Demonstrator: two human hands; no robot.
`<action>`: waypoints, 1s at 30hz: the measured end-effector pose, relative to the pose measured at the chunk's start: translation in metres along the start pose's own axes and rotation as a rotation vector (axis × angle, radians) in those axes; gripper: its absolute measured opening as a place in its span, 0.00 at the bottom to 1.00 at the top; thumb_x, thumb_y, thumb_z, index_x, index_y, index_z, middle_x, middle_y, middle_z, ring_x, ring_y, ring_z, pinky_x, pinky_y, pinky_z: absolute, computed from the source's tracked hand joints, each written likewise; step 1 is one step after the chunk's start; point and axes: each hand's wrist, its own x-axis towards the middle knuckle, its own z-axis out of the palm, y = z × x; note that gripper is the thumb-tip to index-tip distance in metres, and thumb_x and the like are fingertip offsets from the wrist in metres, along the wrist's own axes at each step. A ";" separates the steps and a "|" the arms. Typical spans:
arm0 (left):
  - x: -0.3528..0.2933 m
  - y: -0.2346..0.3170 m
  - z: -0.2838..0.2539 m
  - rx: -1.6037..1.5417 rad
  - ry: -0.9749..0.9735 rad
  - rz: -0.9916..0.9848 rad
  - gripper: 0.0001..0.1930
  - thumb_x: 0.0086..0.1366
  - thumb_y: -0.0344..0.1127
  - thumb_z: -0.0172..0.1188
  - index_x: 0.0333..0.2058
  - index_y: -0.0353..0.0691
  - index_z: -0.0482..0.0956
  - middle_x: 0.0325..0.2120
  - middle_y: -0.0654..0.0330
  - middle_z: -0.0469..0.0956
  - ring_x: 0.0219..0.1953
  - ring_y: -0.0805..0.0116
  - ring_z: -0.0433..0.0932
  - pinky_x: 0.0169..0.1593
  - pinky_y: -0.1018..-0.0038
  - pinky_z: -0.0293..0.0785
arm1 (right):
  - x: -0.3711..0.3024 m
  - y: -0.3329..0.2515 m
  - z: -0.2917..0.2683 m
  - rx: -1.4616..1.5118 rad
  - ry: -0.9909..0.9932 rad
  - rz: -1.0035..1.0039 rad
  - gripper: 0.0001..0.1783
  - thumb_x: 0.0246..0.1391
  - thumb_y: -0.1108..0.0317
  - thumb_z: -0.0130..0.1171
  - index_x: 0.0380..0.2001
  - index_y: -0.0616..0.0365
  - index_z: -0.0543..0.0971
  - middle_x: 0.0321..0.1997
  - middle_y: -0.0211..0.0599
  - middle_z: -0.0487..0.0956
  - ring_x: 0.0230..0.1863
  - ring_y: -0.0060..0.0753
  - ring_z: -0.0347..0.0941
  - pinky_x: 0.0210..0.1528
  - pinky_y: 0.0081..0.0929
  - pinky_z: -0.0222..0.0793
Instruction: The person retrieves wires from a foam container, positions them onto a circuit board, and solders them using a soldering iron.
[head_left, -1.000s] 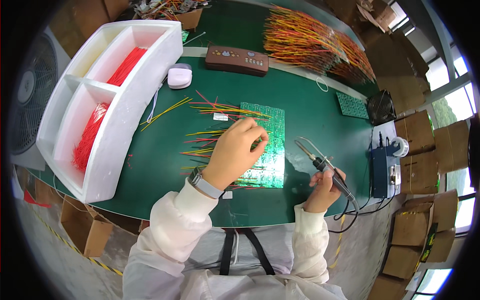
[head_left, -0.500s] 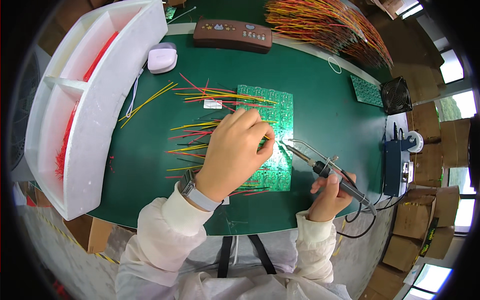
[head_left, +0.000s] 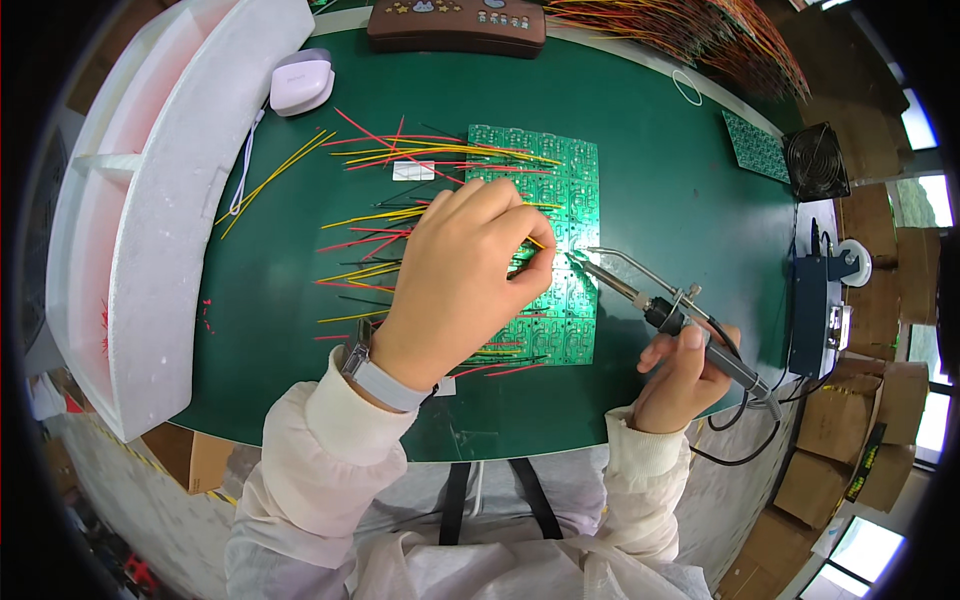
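Observation:
A green circuit board panel [head_left: 582, 335] lies on the table, with red, yellow and black wires [head_left: 375, 272] reaching across it from the left. My left hand [head_left: 470, 265] is over the panel, thumb and forefinger pinched on a thin yellow wire [head_left: 535, 242]; the wire's end is hard to make out. From the right, my right hand [head_left: 682, 385] grips a soldering iron [head_left: 725, 358] that has a thin curved metal tube fixed alongside. The iron's tip points at the panel just right of my left fingertips; whether it touches cannot be seen. My left palm hides part of the wires.
A white foam tray [head_left: 165, 230] with red wires stands at left, near a pale earbud case [head_left: 302, 84]. Behind are a brown pencil case [head_left: 455, 28] and a large wire bundle [head_left: 690, 35]. At right are another board [head_left: 755, 145], a fan [head_left: 817, 162] and a blue soldering station [head_left: 812, 310].
The whole view has shifted, so the table's far items sit higher in the picture. Both hands keep their grips, and the iron's tip stays beside my left fingertips.

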 end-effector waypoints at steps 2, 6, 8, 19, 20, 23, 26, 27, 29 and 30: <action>0.000 0.000 0.000 -0.005 -0.006 -0.001 0.07 0.41 0.25 0.60 0.20 0.40 0.70 0.17 0.64 0.61 0.21 0.69 0.63 0.28 0.74 0.59 | 0.000 0.000 0.001 0.002 0.001 0.004 0.11 0.49 0.68 0.52 0.25 0.61 0.62 0.12 0.35 0.67 0.10 0.23 0.63 0.12 0.17 0.62; 0.000 0.000 0.000 0.003 -0.002 0.012 0.07 0.41 0.25 0.60 0.20 0.40 0.70 0.17 0.64 0.61 0.21 0.69 0.63 0.28 0.74 0.58 | -0.002 0.001 0.003 -0.048 0.022 -0.004 0.12 0.49 0.63 0.52 0.25 0.61 0.64 0.12 0.33 0.64 0.10 0.21 0.60 0.11 0.15 0.57; -0.001 0.000 0.001 0.005 -0.001 0.010 0.07 0.41 0.25 0.60 0.20 0.40 0.69 0.17 0.64 0.61 0.21 0.69 0.63 0.28 0.75 0.58 | -0.002 0.001 0.003 -0.044 0.021 -0.009 0.12 0.49 0.63 0.52 0.24 0.61 0.64 0.12 0.33 0.65 0.09 0.21 0.60 0.11 0.15 0.57; -0.001 0.000 0.003 0.026 0.005 0.012 0.08 0.41 0.25 0.60 0.19 0.40 0.69 0.16 0.64 0.61 0.21 0.70 0.62 0.27 0.74 0.57 | -0.004 0.004 -0.002 0.005 -0.046 -0.132 0.16 0.45 0.62 0.58 0.24 0.63 0.65 0.13 0.37 0.69 0.11 0.23 0.64 0.14 0.16 0.62; -0.002 0.000 0.003 0.025 0.006 0.011 0.08 0.41 0.25 0.60 0.19 0.41 0.69 0.16 0.64 0.61 0.21 0.70 0.62 0.27 0.74 0.57 | -0.004 0.004 -0.002 0.006 -0.048 -0.131 0.16 0.45 0.62 0.58 0.24 0.63 0.65 0.13 0.37 0.69 0.11 0.23 0.64 0.14 0.16 0.62; -0.002 -0.001 0.003 0.023 0.011 0.010 0.07 0.41 0.25 0.60 0.19 0.41 0.69 0.16 0.64 0.61 0.21 0.70 0.62 0.27 0.75 0.57 | -0.005 0.007 -0.004 0.002 -0.081 -0.188 0.17 0.45 0.61 0.58 0.25 0.64 0.66 0.13 0.37 0.69 0.12 0.23 0.64 0.16 0.16 0.63; -0.002 -0.002 0.003 0.017 0.015 0.011 0.07 0.41 0.25 0.60 0.19 0.41 0.70 0.16 0.64 0.61 0.21 0.70 0.62 0.27 0.75 0.57 | -0.005 0.007 -0.004 -0.017 -0.081 -0.205 0.19 0.44 0.59 0.59 0.26 0.64 0.66 0.13 0.37 0.69 0.13 0.22 0.64 0.18 0.15 0.63; -0.002 -0.002 0.003 0.014 0.014 0.011 0.07 0.41 0.25 0.60 0.19 0.41 0.70 0.16 0.64 0.61 0.21 0.70 0.63 0.27 0.75 0.58 | -0.006 0.007 -0.004 -0.022 -0.089 -0.218 0.20 0.43 0.58 0.59 0.26 0.64 0.66 0.14 0.36 0.69 0.13 0.22 0.64 0.18 0.15 0.62; -0.002 -0.002 0.003 0.016 0.008 0.006 0.07 0.41 0.25 0.60 0.19 0.41 0.70 0.16 0.64 0.61 0.21 0.70 0.63 0.27 0.75 0.58 | -0.005 0.008 -0.004 -0.027 -0.097 -0.229 0.21 0.42 0.57 0.60 0.26 0.64 0.66 0.14 0.36 0.69 0.14 0.21 0.64 0.18 0.14 0.62; -0.002 -0.002 0.003 0.018 0.003 0.002 0.07 0.41 0.25 0.60 0.19 0.41 0.70 0.16 0.64 0.61 0.21 0.70 0.63 0.27 0.75 0.58 | -0.004 0.009 -0.005 -0.043 -0.104 -0.262 0.21 0.42 0.56 0.60 0.26 0.64 0.66 0.14 0.36 0.69 0.14 0.21 0.64 0.19 0.14 0.62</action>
